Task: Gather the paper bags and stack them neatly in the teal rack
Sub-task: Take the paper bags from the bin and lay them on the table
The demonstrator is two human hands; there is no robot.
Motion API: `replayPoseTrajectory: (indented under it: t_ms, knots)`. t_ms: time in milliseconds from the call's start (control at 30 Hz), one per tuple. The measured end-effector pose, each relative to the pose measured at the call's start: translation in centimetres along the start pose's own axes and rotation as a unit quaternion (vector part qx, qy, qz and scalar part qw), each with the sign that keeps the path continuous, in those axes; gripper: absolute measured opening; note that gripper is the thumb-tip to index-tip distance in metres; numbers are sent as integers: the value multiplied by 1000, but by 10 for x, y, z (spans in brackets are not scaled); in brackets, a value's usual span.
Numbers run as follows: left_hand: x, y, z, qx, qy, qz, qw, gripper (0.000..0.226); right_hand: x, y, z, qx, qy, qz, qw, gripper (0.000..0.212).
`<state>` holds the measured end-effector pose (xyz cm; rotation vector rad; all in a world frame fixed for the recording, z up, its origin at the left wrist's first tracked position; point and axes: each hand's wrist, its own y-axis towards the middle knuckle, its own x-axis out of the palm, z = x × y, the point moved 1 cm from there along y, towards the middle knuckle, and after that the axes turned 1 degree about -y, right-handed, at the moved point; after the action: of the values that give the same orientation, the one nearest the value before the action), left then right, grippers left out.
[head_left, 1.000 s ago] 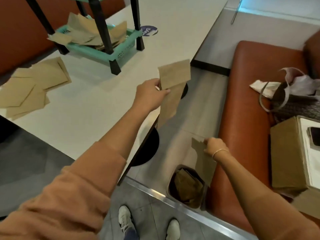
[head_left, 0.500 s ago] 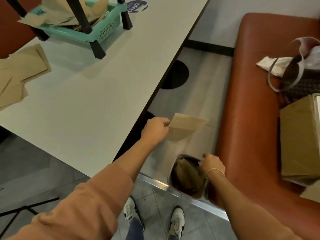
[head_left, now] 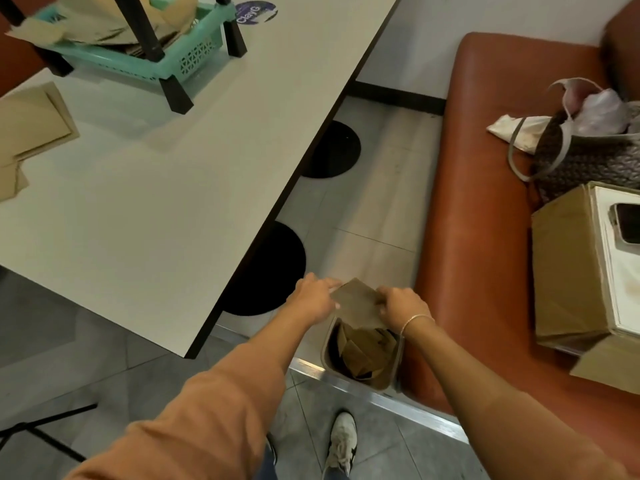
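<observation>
Brown paper bags are being held loosely in a floor bin (head_left: 327,355) just below both hands — more are being kept in the teal rack (head_left: 180,58) far beyond them — while a flat, tilted paper bag (head_left: 358,299) is being pinched between the left hand (head_left: 311,299) and right hand (head_left: 403,304).

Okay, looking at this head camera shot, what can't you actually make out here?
Head view:
- Small grey floor bin: how many brown paper bags are inside; its walls and shadow hide them.
- Teal plastic rack: cut off by the top edge, blurred; stack neatness unclear.
- Left hand: its fingers tuck under the flat brown paper bag.
- Right hand: fingertips behind that bag.
</observation>
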<state>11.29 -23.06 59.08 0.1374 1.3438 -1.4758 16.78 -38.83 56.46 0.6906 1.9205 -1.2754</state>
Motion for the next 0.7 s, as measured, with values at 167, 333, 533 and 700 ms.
replayPoseTrajectory:
  t_ms: [167,333,533,700]
  knots:
    - [0,-2,-9,-21,33,-6,999,63,43,-10,19,87,-15,-31,996,36]
    - [-12,-4,-12,-4,16,33,999,58,64,-6,23,122,-3,-53,991,34]
    - [-29,-6,2,9,36,38,999,60,42,-4,10,138,25,-34,990,33]
    - [-59,-20,20,66,3,48,997,57,-17,1,-26,95,50,22,994,32]
